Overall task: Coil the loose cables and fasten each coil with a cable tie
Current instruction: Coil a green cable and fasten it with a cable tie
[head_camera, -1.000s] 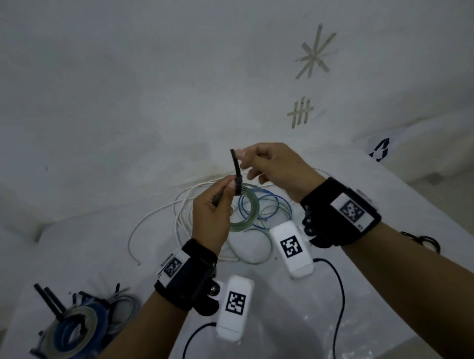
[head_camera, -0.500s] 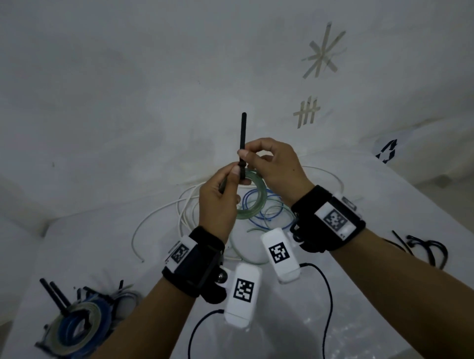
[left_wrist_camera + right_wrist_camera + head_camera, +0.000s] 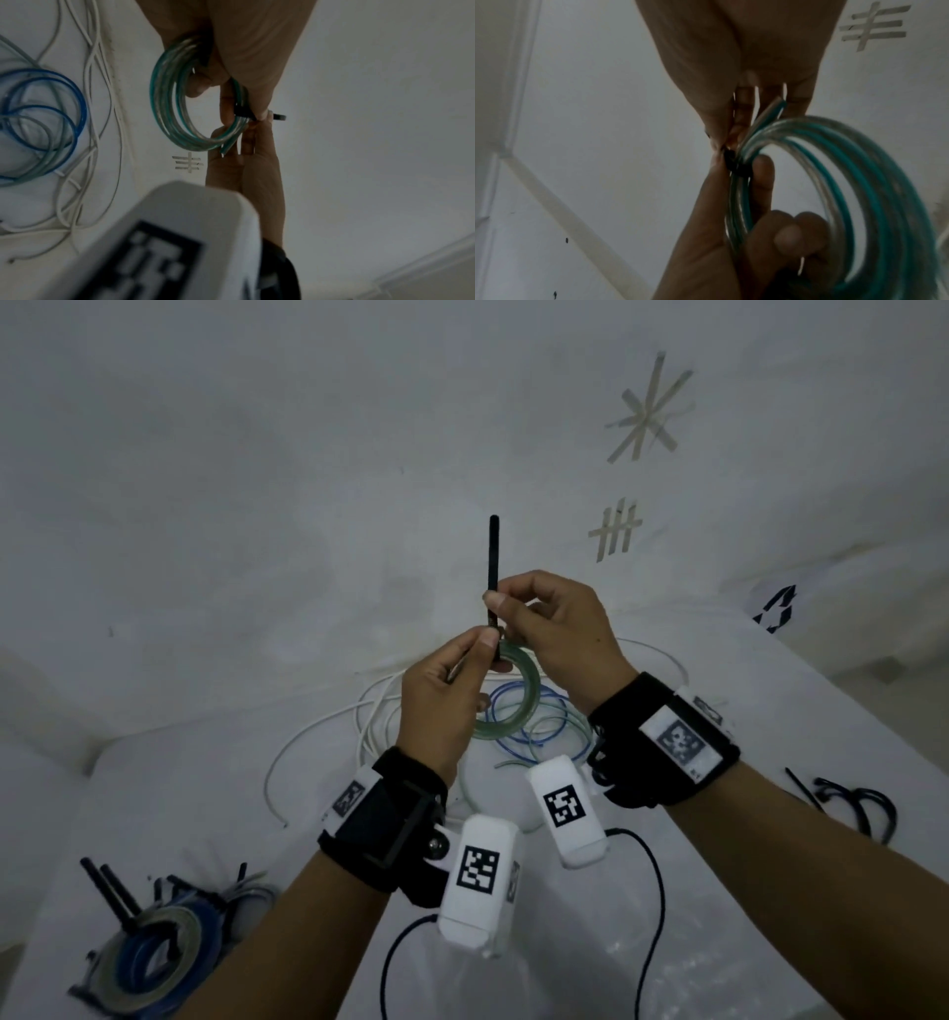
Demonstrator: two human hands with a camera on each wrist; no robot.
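The coil of clear, teal-striped cable (image 3: 518, 690) is up off the white tabletop (image 3: 770, 711), held between your two hands near its far edge. A black plastic cable tie (image 3: 494, 567) wraps the coil at its top, and its free tail stands nearly upright above your fingers.

Your left hand (image 3: 441, 701) grips the coil: the fingers curl through the ring and the thumb presses at the tie's band, as the right wrist view shows (image 3: 734, 168). Your right hand (image 3: 554, 624) pinches the tie's tail between thumb and forefinger just above the coil. One cut end of the cable (image 3: 227, 147) sticks out beside your right-hand fingers.

Loose cables lie on the tabletop under your hands, towards the far edge: a blue cable in loops (image 3: 513, 711), a pale green cable (image 3: 560, 737) tangled with it, and long white cables (image 3: 328, 731) sprawling to the left. A stack of finished coils with black ties (image 3: 154, 952) sits at the near left corner. A few spare black cable ties (image 3: 852, 801) lie at the right edge.
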